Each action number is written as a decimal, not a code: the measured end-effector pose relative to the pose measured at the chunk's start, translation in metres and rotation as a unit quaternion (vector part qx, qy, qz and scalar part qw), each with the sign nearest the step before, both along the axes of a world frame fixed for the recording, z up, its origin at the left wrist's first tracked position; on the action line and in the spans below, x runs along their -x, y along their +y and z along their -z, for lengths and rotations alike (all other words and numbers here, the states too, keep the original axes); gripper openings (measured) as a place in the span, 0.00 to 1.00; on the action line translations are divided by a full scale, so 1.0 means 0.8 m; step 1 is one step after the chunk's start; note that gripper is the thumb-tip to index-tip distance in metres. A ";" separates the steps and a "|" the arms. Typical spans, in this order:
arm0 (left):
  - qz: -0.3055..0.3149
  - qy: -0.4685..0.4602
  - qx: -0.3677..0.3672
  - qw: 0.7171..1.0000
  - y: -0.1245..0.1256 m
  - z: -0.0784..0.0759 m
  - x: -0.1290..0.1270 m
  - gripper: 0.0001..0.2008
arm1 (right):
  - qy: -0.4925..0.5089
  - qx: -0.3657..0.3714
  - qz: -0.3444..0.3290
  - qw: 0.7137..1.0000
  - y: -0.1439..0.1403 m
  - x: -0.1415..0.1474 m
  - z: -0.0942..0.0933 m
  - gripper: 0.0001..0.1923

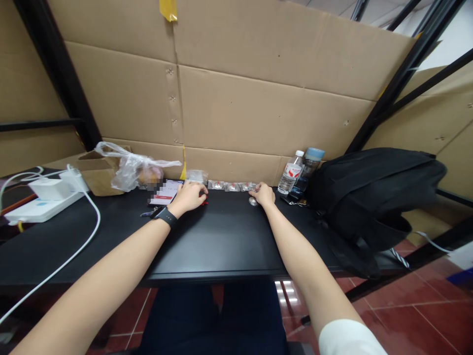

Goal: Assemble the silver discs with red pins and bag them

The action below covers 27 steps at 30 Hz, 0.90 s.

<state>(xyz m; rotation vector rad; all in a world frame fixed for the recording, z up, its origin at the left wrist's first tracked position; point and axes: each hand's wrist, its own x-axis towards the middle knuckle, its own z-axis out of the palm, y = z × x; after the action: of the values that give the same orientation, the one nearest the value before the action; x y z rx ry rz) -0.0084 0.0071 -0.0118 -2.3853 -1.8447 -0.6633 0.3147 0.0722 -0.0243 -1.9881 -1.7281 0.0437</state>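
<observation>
My left hand (189, 196), with a black watch (165, 216) on its wrist, rests curled over a small red thing (204, 198) at the far side of the black table (221, 241). My right hand (263, 193) lies to the right of it with its fingers closed on a small clear packet from the row of packets (229, 186) along the cardboard wall. A small silvery round piece (253, 201) lies on the table just left of that hand. What the red thing is I cannot make out.
A phone (165, 193) lies left of my left hand. Behind it are a plastic bag (133, 170) and a cardboard box (96, 172). A white power strip (40, 204) with cable sits far left. Two water bottles (300, 171) and a black backpack (373, 197) stand at the right.
</observation>
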 end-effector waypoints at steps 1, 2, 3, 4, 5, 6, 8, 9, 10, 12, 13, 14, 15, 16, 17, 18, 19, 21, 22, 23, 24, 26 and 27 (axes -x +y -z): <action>0.001 -0.002 0.000 1.000 0.000 -0.001 0.001 0.11 | -0.004 -0.006 -0.008 1.000 -0.001 0.000 0.000 0.16; 0.002 -0.005 0.000 1.000 0.000 -0.001 0.002 0.11 | -0.009 -0.011 -0.014 1.000 -0.001 0.000 -0.001 0.14; 0.003 -0.008 0.000 1.000 0.001 -0.001 0.003 0.12 | -0.011 -0.016 -0.017 1.000 -0.003 0.001 -0.002 0.13; 0.003 -0.011 0.000 1.000 0.001 -0.001 0.004 0.12 | -0.011 -0.019 -0.019 1.000 -0.004 0.000 -0.004 0.13; 0.003 -0.012 0.000 1.000 0.002 -0.001 0.006 0.13 | -0.009 -0.023 -0.022 0.999 -0.006 0.000 -0.007 0.12; 0.003 -0.012 -0.001 1.000 0.003 0.000 0.008 0.14 | -0.006 -0.025 -0.030 0.999 -0.008 -0.002 -0.010 0.12; 0.006 -0.005 0.000 1.000 0.005 0.003 0.012 0.15 | -0.001 -0.019 -0.073 0.997 -0.012 -0.009 -0.016 0.10; 0.009 -0.002 0.001 1.000 0.005 0.005 0.013 0.15 | 0.000 -0.012 -0.109 0.994 -0.014 -0.014 -0.018 0.10; 0.012 0.000 0.004 1.000 0.006 0.007 0.014 0.14 | 0.001 -0.001 -0.151 0.989 -0.017 -0.019 -0.021 0.10; 0.021 0.000 0.014 1.000 0.007 0.010 0.014 0.14 | 0.001 0.036 -0.229 0.973 -0.021 -0.030 -0.023 0.14; 0.026 0.000 0.019 0.999 0.008 0.012 0.013 0.14 | 0.001 0.059 -0.259 0.964 -0.023 -0.035 -0.023 0.17; 0.030 0.002 0.023 0.999 0.008 0.012 0.013 0.14 | -0.001 0.080 -0.281 0.956 -0.025 -0.038 -0.023 0.20; 0.034 0.005 0.025 0.999 0.008 0.013 0.012 0.14 | -0.003 0.096 -0.293 0.951 -0.026 -0.040 -0.022 0.21; 0.037 0.008 0.024 0.999 0.008 0.012 0.011 0.14 | -0.006 0.105 -0.298 0.949 -0.027 -0.041 -0.021 0.22; 0.044 0.012 0.021 0.999 0.007 0.012 0.011 0.14 | -0.009 0.105 -0.297 0.949 -0.027 -0.041 -0.020 0.21; 0.053 0.015 0.015 0.998 0.007 0.011 0.012 0.13 | -0.012 0.099 -0.292 0.951 -0.027 -0.040 -0.020 0.21; 0.065 0.018 0.009 0.998 0.006 0.010 0.012 0.12 | -0.014 0.092 -0.285 0.954 -0.027 -0.038 -0.019 0.21; 0.087 0.024 0.003 0.996 0.004 0.008 0.012 0.09 | -0.015 0.082 -0.278 0.957 -0.028 -0.035 -0.019 0.20; 0.093 0.027 0.004 0.995 0.003 0.008 0.012 0.08 | -0.015 0.079 -0.277 0.957 -0.029 -0.034 -0.020 0.20; 0.095 0.028 0.007 0.995 0.002 0.008 0.012 0.07 | -0.015 0.077 -0.277 0.958 -0.031 -0.034 -0.021 0.21; 0.097 0.028 0.010 0.995 0.000 0.007 0.011 0.07 | -0.016 0.076 -0.277 0.958 -0.032 -0.033 -0.022 0.21; 0.100 0.028 0.012 0.995 -0.003 0.007 0.007 0.07 | -0.015 0.074 -0.277 0.958 -0.035 -0.034 -0.023 0.21; 0.100 0.029 0.012 0.994 -0.005 0.006 0.005 0.07 | -0.013 0.074 -0.275 0.958 -0.036 -0.035 -0.024 0.21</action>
<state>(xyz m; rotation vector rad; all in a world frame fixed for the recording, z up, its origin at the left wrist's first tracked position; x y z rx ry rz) -0.0127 0.0032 -0.0169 -2.5993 -1.6148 -0.5816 0.3425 0.0436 -0.0050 -1.5424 -2.3013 0.3461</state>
